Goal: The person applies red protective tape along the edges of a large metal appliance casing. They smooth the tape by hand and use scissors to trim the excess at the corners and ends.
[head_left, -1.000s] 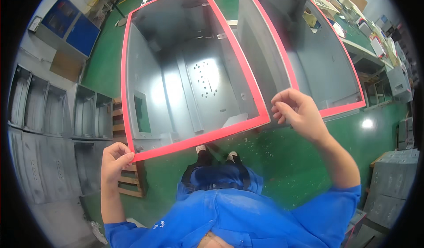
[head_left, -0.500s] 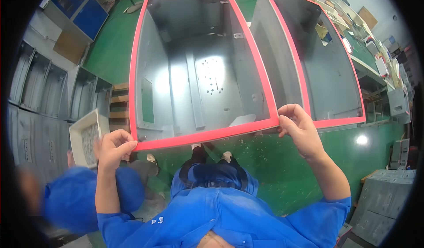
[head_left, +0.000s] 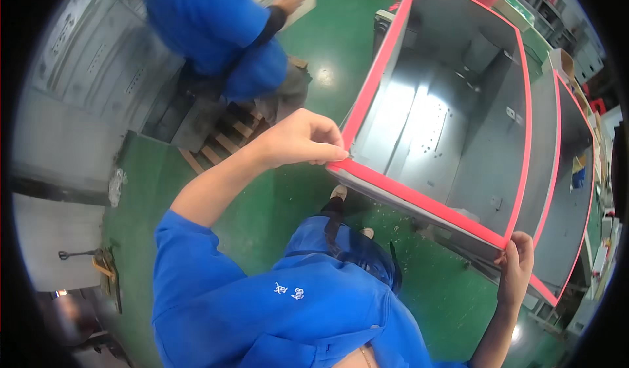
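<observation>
A large grey metal cabinet [head_left: 481, 138] lies with its open side up in front of me. A red-pink strip [head_left: 419, 203] runs along its rim on all sides. At the near left corner, my left hand [head_left: 298, 140] has thumb and fingers closed in a pinch on the strip. My right hand [head_left: 516, 270] pinches the near right corner, with its fingertips against the strip and the outer side of the rim. Whether the strip's ends lie loose under the fingers is hidden.
Right beside it stands a second open cabinet [head_left: 569, 204], also edged in red. A co-worker in blue [head_left: 223, 34] bends at the far left, a hand at a white bin [head_left: 308, 7]. Wooden pallet slats [head_left: 226, 138] lie on the green floor below. Grey metal panels [head_left: 98, 53] stand at left.
My view has turned, so the cabinet appears farther right and tilted. Both hands stay at its near corners. The co-worker and bin now show at the upper left.
</observation>
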Action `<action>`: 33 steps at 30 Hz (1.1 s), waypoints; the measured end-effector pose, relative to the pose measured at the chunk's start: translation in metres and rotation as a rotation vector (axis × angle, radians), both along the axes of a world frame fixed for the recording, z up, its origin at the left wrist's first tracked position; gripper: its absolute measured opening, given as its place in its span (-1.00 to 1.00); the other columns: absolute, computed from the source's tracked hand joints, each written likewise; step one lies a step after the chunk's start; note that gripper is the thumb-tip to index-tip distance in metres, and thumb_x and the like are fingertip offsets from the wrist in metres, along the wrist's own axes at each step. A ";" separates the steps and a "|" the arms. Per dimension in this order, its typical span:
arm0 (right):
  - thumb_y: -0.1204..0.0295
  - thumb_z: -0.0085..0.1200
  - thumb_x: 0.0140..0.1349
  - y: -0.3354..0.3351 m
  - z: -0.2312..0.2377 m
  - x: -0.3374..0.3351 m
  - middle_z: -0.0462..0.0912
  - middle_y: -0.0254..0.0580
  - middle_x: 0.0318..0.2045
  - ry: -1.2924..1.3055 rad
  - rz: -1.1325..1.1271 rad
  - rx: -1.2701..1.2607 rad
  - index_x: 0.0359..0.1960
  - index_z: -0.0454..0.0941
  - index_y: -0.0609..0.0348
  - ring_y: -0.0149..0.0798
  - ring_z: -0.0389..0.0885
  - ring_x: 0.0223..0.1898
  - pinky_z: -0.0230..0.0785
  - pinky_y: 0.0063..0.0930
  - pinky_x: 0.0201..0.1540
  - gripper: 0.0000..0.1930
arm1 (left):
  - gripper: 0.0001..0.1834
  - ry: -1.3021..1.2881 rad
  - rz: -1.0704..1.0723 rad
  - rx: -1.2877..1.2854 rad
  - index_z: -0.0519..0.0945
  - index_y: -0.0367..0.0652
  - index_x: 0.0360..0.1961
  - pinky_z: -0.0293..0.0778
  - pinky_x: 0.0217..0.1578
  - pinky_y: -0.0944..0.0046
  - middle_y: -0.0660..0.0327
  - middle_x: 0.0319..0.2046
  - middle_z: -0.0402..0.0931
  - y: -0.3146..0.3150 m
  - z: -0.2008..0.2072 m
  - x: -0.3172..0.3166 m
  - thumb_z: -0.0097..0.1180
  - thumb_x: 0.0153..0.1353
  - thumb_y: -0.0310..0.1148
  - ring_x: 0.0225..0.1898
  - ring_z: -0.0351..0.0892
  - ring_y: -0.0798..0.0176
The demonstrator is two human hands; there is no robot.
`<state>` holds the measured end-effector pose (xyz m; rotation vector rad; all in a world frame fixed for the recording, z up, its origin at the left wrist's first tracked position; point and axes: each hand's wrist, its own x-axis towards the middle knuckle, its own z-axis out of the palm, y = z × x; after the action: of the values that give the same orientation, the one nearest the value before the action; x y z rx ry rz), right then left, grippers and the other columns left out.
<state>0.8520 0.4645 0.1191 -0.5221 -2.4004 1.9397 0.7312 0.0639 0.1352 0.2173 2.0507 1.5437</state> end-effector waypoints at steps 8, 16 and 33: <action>0.43 -0.08 0.23 0.000 -0.001 -0.001 0.40 -0.39 -0.40 -0.014 -0.029 0.016 -0.22 0.34 0.20 -0.56 0.33 -0.47 0.19 -0.71 -0.44 -0.85 | -0.87 0.031 -0.028 0.079 0.55 -0.25 -0.51 0.31 -0.44 0.51 0.31 -0.55 0.51 -0.003 -0.006 -0.001 0.21 0.01 -0.41 -0.47 0.45 0.51; 0.42 -0.04 0.21 -0.003 -0.002 -0.002 0.42 -0.39 -0.41 0.002 -0.050 -0.025 -0.25 0.35 0.19 -0.59 0.35 -0.47 0.19 -0.76 -0.46 -0.86 | -0.92 0.077 -0.065 0.126 0.55 -0.25 -0.52 0.36 -0.33 0.48 0.31 -0.53 0.52 -0.006 -0.012 -0.001 0.19 0.01 -0.48 -0.41 0.48 0.48; 0.42 -0.05 0.21 0.000 -0.003 -0.002 0.41 -0.40 -0.42 -0.010 -0.043 -0.028 -0.24 0.34 0.18 -0.58 0.35 -0.48 0.19 -0.73 -0.44 -0.85 | -0.96 0.119 -0.116 0.178 0.55 -0.28 -0.52 0.38 -0.38 0.48 0.28 -0.52 0.53 -0.008 -0.014 -0.002 0.17 0.00 -0.55 -0.43 0.49 0.49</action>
<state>0.8499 0.4640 0.1165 -0.5811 -2.3509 1.9607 0.7289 0.0555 0.1211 0.4975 1.9517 1.6761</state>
